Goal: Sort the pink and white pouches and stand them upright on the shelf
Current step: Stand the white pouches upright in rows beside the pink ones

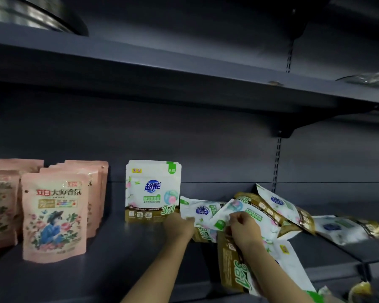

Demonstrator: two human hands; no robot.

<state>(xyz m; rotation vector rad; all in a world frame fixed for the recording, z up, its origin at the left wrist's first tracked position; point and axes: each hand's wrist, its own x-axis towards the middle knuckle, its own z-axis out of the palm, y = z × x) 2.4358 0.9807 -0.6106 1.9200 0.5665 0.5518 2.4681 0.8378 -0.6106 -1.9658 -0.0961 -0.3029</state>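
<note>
Several pink pouches [54, 216] stand upright in rows at the left of the dark shelf [109, 254]. One white pouch [152, 191] stands upright in the middle. To its right, several white pouches [269, 207] lie in a loose heap. My left hand [179, 225] reaches into the heap's left end and grips a lying white pouch [198, 209]. My right hand [245, 228] pinches the corner of another white pouch [232, 209] in the heap. A further white pouch [236, 267] lies under my right forearm.
The upper shelf board [184, 68] overhangs closely above. A bracket and slotted upright [278, 162] stand at the back right. More white pouches [346, 229] trail off to the right edge. Bare shelf floor lies between the pink rows and the standing white pouch.
</note>
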